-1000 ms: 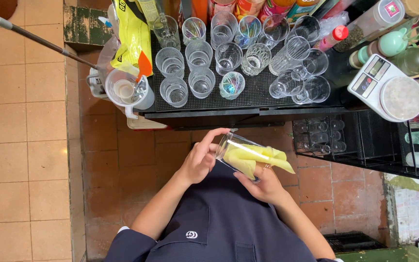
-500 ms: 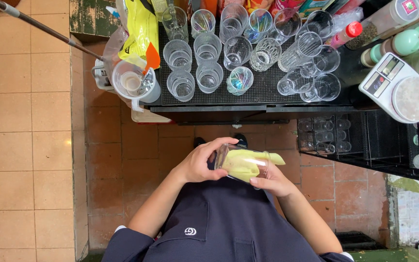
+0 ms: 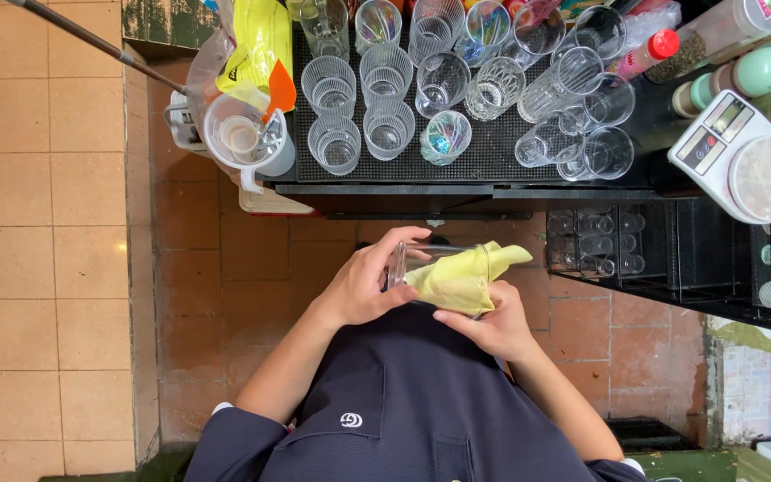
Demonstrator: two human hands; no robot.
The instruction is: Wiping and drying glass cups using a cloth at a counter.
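My left hand [image 3: 363,284] grips a clear drinking glass [image 3: 421,261] by its base end, holding it sideways in front of my dark shirt. A yellow cloth [image 3: 459,278] is stuffed into the glass's mouth and wraps its open end. My right hand [image 3: 491,326] holds the cloth from below, against the glass. Both hands sit just below the front edge of the black counter mat [image 3: 484,161].
Several clear glasses [image 3: 387,129] stand on the mat. A plastic measuring jug [image 3: 244,141] with a yellow bag above it sits at the left corner. A white kitchen scale [image 3: 738,156] is at the right. A black wire rack [image 3: 635,250] with glasses stands below the counter.
The glass and cloth have shifted a little, the cloth now bunched closer to the glass mouth. My hands stay in the same place.
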